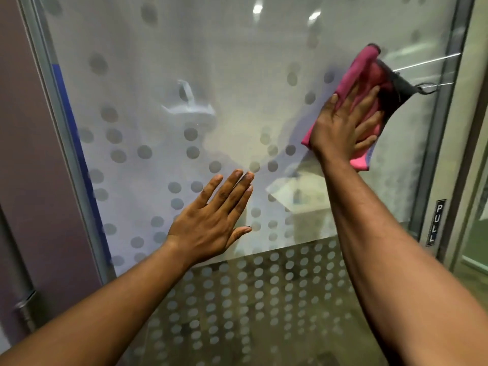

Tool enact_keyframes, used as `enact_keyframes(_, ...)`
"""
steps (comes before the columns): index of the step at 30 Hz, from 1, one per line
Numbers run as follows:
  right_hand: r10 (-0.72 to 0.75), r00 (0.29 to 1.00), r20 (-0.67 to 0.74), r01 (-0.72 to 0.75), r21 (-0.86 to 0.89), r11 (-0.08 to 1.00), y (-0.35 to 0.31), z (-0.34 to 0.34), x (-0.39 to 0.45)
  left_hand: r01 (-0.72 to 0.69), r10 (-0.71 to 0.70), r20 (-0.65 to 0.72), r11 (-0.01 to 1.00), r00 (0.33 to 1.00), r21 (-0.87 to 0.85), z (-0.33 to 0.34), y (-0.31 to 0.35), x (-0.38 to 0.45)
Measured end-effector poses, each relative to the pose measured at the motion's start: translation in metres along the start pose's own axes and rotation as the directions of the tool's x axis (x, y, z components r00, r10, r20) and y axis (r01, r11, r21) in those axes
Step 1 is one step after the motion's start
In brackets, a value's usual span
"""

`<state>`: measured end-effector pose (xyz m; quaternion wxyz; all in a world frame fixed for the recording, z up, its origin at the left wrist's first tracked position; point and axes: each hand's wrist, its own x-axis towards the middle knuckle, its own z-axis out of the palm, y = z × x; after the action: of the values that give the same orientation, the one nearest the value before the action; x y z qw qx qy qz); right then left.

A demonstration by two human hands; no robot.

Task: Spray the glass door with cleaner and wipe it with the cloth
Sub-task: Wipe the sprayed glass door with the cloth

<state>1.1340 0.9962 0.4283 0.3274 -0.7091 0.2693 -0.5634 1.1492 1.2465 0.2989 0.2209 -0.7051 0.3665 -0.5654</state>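
The tall frosted glass door (163, 75), patterned with grey dots and set in a slim metal frame (446, 107), fills nearly all I see. I judge I am in the wiping step; no spray bottle is in view, so I cannot tell from here how much cleaner is on the glass. My left hand (211, 228) lies flat on the lower middle of the pane, its fingers straight and together, holding nothing and, I think, bracing the door. My right hand (343, 122) presses the folded pink cloth with a dark edge (361, 67) against the upper right of the glass, fingers spread straight over it, not curled round it. To the right a small black PULL sign (435, 223) sits on the frame. Next I should sweep the cloth across the unwiped middle and left, keeping even pressure.
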Motion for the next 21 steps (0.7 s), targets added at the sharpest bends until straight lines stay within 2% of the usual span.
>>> enact_keyframes(3, -0.069, 0.998, -0.008, 0.068, -0.042, 0.997, -0.013, 0.007, -0.024, -0.009, 0.009, 0.011, 1.0, 1.0, 0.006, 0.0, 0.0, 0.0)
enact_keyframes(6, -0.26, 0.965, 0.043, 0.262, -0.073, 0.962, -0.021, 0.013, -0.063, -0.008, 0.008, 0.011, 1.0, 1.0, 0.003, -0.001, 0.001, 0.001)
enact_keyframes(10, -0.61, 0.774, 0.168, 0.618, 0.009, 0.786, 0.001, 0.012, -0.099, -0.013, 0.013, -0.013, 1.0, 1.0, 0.004, -0.002, 0.0, 0.002)
enact_keyframes(13, -0.703, 0.667, 0.245, 0.728, -0.018, 0.685, 0.037, 0.005, -0.085, -0.012, 0.012, -0.02, 1.0, 1.0, 0.009, -0.001, 0.0, 0.001)
enact_keyframes(17, -0.693, 0.681, 0.236, 0.721, -0.054, 0.691, 0.055, 0.0, -0.046, -0.008, 0.009, -0.018, 1.0, 1.0, 0.022, 0.002, 0.001, 0.002)
enact_keyframes(21, -0.534, 0.834, 0.14, 0.549, -0.101, 0.83, 0.046, -0.009, 0.008, -0.018, 0.019, -0.016, 1.0, 1.0, 0.019, 0.001, 0.0, 0.002)
